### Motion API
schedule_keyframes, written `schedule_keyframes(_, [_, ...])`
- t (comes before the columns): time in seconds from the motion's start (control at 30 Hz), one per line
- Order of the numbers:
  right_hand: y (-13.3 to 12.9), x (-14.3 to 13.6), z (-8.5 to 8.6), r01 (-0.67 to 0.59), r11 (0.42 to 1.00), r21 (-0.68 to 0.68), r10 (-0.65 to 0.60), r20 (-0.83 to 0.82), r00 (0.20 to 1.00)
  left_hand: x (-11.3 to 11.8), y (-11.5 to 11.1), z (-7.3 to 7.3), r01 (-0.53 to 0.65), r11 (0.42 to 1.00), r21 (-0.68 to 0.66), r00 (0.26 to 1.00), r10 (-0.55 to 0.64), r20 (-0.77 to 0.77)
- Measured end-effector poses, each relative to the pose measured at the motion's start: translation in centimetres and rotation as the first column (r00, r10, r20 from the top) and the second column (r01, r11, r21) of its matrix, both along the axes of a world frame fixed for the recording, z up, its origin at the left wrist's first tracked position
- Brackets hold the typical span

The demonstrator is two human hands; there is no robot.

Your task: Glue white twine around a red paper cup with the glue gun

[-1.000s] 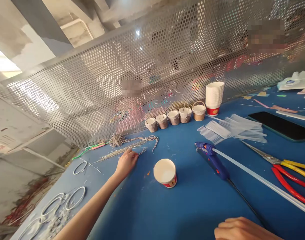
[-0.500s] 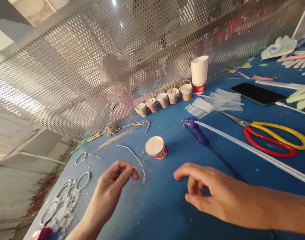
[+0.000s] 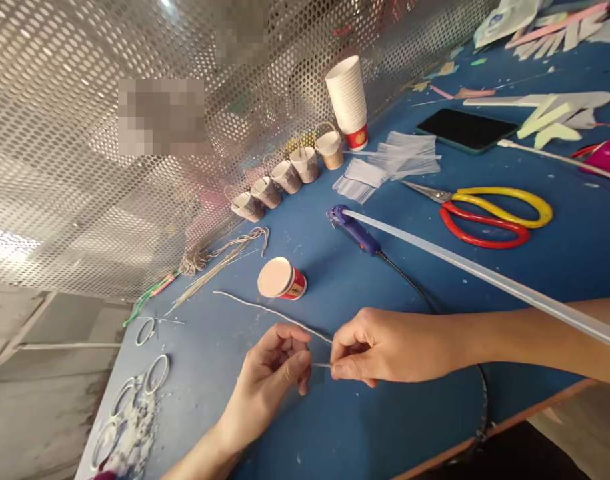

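A thin whitish cord lies across the blue table and runs into my right hand, which pinches it between thumb and fingers. A short strand bridges the small gap to my left hand. Its thumb and fingers are curled together around the strand's end, partly hiding it. Just beyond the hands stands a small red-and-white paper cup. The purple glue gun lies to the right of the cup, with a long translucent glue stick in its back, passing above my right forearm.
Several small cord-handled baskets line the mesh panel, beside stacked paper cups. Translucent strips, scissors and a phone lie right. Twine and white rings are left.
My right hand has moved left and closed on the cord, beside my left hand. The cord now stretches toward it. The view has shifted, bringing the table's front edge into sight.
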State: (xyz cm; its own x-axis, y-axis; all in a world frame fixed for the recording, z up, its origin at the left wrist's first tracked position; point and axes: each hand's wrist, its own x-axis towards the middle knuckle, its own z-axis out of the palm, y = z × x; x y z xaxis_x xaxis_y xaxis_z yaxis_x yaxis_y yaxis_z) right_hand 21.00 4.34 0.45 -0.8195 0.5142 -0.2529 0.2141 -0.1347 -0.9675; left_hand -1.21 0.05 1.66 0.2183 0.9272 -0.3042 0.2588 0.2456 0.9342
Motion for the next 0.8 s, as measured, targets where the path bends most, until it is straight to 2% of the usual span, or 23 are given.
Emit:
schedule_keyframes(0.17, [0.6,0.5,0.1,-0.093,0.996,0.015,0.092,0.025,0.995,-0.7,0.0,-1.0,-0.051,0.998,-0.036,0.998,0.052,0.034])
schedule_keyframes(0.27, [0.4,0.8,0.5,-0.264,0.960,0.091,0.257,0.083,0.963,-0.9,0.0,-0.4,-0.122,0.992,0.033,0.993,0.122,0.006])
schedule_keyframes(0.33, [0.0,1.0,1.0,-0.412,0.888,0.204,0.384,0.164,0.909,-1.2,0.4,0.7,-0.233,0.962,0.144,0.972,0.233,0.018])
schedule_keyframes(0.4, [-0.5,1.2,1.6,-0.532,0.791,0.303,0.481,0.228,0.846,-1.6,1.2,2.2,-0.358,0.892,0.276,0.933,0.348,0.087])
schedule_keyframes(0.47, [-0.7,1.3,2.1,-0.582,0.729,0.361,0.512,0.276,0.813,-2.3,2.2,3.8,-0.448,0.810,0.379,0.894,0.417,0.165])
schedule_keyframes(0.53, [-0.5,1.6,2.5,-0.576,0.708,0.409,0.466,0.343,0.816,-3.1,3.2,5.3,-0.526,0.724,0.446,0.850,0.471,0.238])
schedule_keyframes(0.6, [0.1,2.2,2.9,-0.555,0.702,0.447,0.363,0.446,0.818,-3.7,3.8,6.5,-0.599,0.644,0.475,0.799,0.524,0.296])
schedule_keyframes(0.67, [0.6,2.9,3.4,-0.524,0.703,0.480,0.246,0.528,0.813,-3.9,3.7,7.2,-0.627,0.596,0.502,0.772,0.562,0.296])
schedule_keyframes(0.73, [0.8,3.5,3.8,-0.438,0.704,0.559,0.095,0.538,0.838,-3.7,3.1,7.3,-0.578,0.596,0.557,0.791,0.578,0.202])
schedule_keyframes(0.8, [0.6,4.0,3.9,-0.313,0.681,0.662,-0.071,0.484,0.872,-3.1,2.1,6.9,-0.452,0.631,0.631,0.817,0.577,0.008])
